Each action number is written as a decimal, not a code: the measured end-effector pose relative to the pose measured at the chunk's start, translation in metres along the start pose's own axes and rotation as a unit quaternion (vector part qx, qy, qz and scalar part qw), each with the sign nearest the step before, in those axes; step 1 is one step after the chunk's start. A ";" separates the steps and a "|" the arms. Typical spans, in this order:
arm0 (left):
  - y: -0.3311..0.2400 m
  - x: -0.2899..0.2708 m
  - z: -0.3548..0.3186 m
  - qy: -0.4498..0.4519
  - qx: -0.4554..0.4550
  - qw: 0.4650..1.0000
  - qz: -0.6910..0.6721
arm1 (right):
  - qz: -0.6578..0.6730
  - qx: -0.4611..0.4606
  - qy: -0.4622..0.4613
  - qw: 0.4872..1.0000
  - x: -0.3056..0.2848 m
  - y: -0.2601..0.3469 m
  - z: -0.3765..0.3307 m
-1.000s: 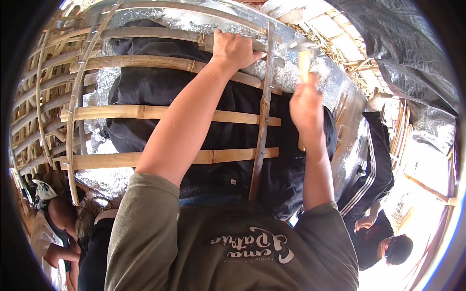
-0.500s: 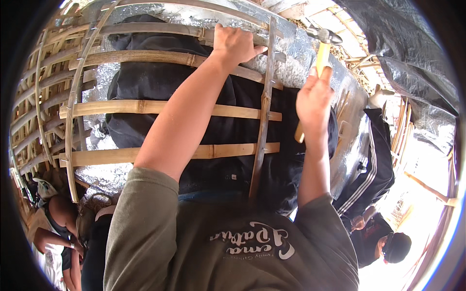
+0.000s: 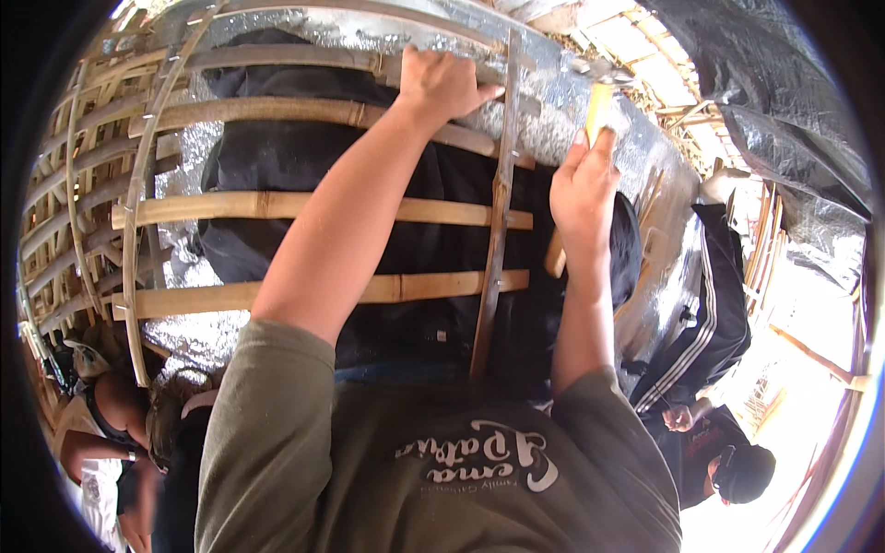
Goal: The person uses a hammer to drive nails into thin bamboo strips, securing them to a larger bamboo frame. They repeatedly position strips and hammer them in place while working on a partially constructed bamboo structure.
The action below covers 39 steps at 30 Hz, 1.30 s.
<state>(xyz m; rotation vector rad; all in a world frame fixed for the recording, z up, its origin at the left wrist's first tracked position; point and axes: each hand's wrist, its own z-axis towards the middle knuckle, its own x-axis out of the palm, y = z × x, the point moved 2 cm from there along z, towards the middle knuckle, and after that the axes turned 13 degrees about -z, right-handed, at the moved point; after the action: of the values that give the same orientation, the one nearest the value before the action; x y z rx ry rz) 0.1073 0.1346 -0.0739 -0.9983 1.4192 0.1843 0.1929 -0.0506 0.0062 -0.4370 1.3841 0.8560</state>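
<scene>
A lattice of split bamboo lies across my black-trousered legs, with flat slats (image 3: 461, 213) running crosswise over upright strips. My left hand (image 3: 441, 85) is closed around one of the far slats (image 3: 304, 58), its thumb stretched toward the right-hand upright strip (image 3: 502, 189). Just right of that strip, my right hand (image 3: 586, 184) grips a hammer (image 3: 599, 109) by its yellow handle. The hammer's metal head is raised at the far end and smeared by motion. Small bright metal bits, perhaps nails, stick out along the upright strips.
Another bamboo lattice (image 3: 69, 184) stands at the far left. A silvery sheet (image 3: 678, 240) lies beneath my legs. Two people sit nearby, one at the lower left (image 3: 111, 442), one in a dark cap (image 3: 745, 475) at the lower right. Dark plastic sheeting (image 3: 784, 101) hangs at the upper right.
My right hand and the hammer have shifted slightly left, toward the right-hand upright strip, and the hammer head is now blurred. My left hand keeps its hold on the slat.
</scene>
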 end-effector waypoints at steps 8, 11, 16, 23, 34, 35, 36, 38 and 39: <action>0.001 0.009 -0.008 0.012 -0.009 1.000 -0.004 | 0.001 0.043 0.015 0.999 -0.001 0.006 -0.008; -0.003 0.005 0.004 -0.002 0.000 1.000 0.006 | -0.075 -0.051 0.075 0.993 0.041 -0.015 -0.015; 0.001 -0.001 0.006 -0.004 0.017 1.000 -0.006 | -0.024 0.031 0.072 0.997 0.006 0.006 -0.010; 0.002 0.004 0.005 -0.005 0.013 1.000 -0.003 | 0.022 0.065 0.026 0.997 -0.006 0.009 -0.008; 0.006 0.005 0.008 -0.010 0.007 1.000 0.014 | -0.049 0.011 0.139 0.989 0.030 -0.006 0.000; 0.006 0.004 0.010 -0.029 0.015 0.999 0.011 | 0.011 0.001 0.109 0.994 0.012 -0.004 -0.002; 0.006 0.008 0.008 -0.043 0.024 0.999 0.006 | 0.027 0.018 0.040 0.999 0.008 -0.004 -0.008; 0.010 0.014 0.004 -0.045 0.025 0.999 0.004 | 0.047 0.063 0.007 0.997 0.011 0.000 -0.011; 0.007 0.011 0.007 -0.039 0.024 0.999 0.006 | -0.019 0.035 0.079 0.996 0.032 -0.012 -0.011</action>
<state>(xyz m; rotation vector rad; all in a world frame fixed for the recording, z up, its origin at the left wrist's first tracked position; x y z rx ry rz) 0.1097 0.1383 -0.0880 -0.9329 1.3539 0.1944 0.1935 -0.0578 -0.0293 -0.4841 1.5412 0.7515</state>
